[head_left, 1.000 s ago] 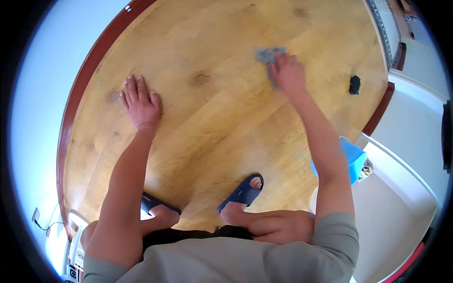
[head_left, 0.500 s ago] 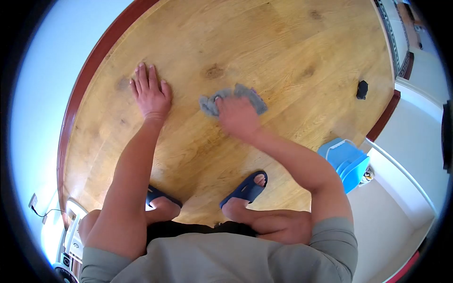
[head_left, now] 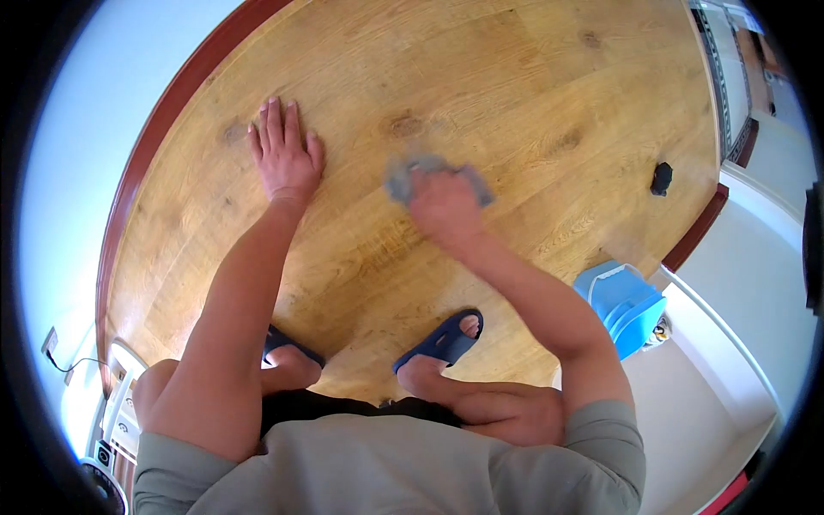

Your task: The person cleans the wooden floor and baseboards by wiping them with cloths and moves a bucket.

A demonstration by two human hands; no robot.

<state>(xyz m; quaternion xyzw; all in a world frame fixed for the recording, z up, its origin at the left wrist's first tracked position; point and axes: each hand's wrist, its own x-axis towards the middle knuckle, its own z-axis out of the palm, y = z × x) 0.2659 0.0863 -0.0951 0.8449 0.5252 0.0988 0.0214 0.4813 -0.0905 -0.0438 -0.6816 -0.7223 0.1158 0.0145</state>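
A grey cloth [head_left: 422, 163] lies bunched under my right hand [head_left: 448, 206] on the wooden floor [head_left: 515, 103]. Both the cloth and that hand are smeared by motion, and my fingers press down on the fabric. To the left, my left hand [head_left: 287, 159] rests flat on the boards with its fingers stretched out, holding nothing. The edges of the cloth stick out past my fingers on either side.
A blue bucket [head_left: 614, 287] stands at the right, near a white step edge. Farther up lies a small black object [head_left: 661, 178]. Below are my feet in dark blue slippers [head_left: 442, 343]. A dark red skirting board [head_left: 142, 167] runs along the left wall.
My right hand and the cloth have shifted slightly right across the floor. The whole view has tilted a little; my left hand still lies flat on the boards.
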